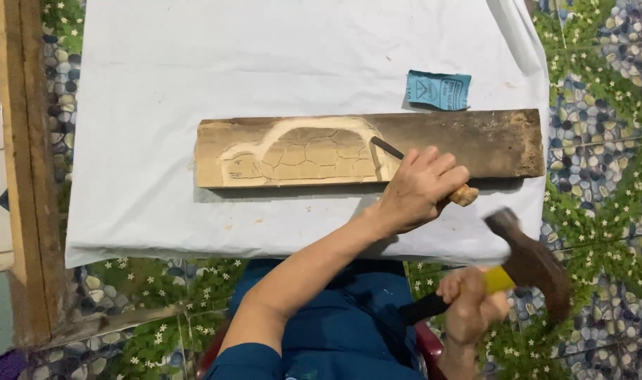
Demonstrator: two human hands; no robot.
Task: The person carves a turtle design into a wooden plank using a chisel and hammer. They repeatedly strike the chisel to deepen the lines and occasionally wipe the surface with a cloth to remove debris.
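Note:
A long wooden plank (475, 141) lies across a white sheet (264, 63), with a turtle shape (303, 151) carved in relief on its pale left half. My left hand (419, 188) grips a chisel (387, 147) by its wooden handle, the dark blade tip resting on the plank at the turtle's rear end. My right hand (468, 302) holds a hammer (528, 264) with a yellow and black handle. Its brown head is raised to the right of the chisel's butt, blurred, not touching it.
A small blue piece of sandpaper (439, 89) lies on the sheet just behind the plank. The sheet covers a floor of pebble-and-flower pattern (602, 105). A wooden frame (25, 176) runs along the left edge. My blue-clothed lap is below the sheet's near edge.

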